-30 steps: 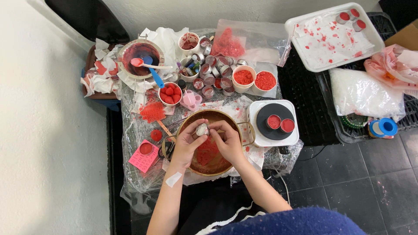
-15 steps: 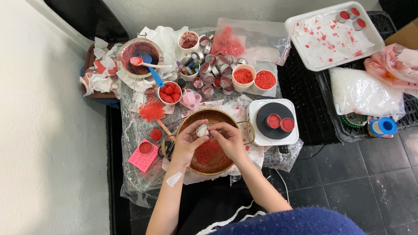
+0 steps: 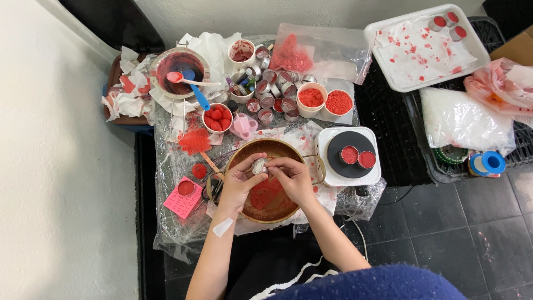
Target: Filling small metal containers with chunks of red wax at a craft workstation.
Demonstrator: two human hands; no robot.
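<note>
Over the brown bowl [image 3: 266,191] at the counter's [image 3: 177,233] near edge, both hands meet: the left hand [image 3: 240,183] pinches a small silver tin cup [image 3: 259,165] while the right hand [image 3: 294,178] closes fingertips on its rim. Packages now: at 12 o'clock lies a clear plastic bag of red bits [image 3: 294,55]; at 2 o'clock a white tray [image 3: 425,47] lined with red-spotted paper; at 3 o'clock a clear bag of white pellets [image 3: 463,119] with a blue tape roll [image 3: 491,162] below it. At 9 o'clock sits a pink square card [image 3: 182,198], a red disc on it. Compared with half a second ago, hands and cup hold the same spot, barely any shift. Edges: plastic sheeting hangs off the counter's front; a white hotplate [image 3: 350,157] sits just right of the bowl, with black floor tiles [image 3: 444,233] open beyond at 4 o'clock
</note>
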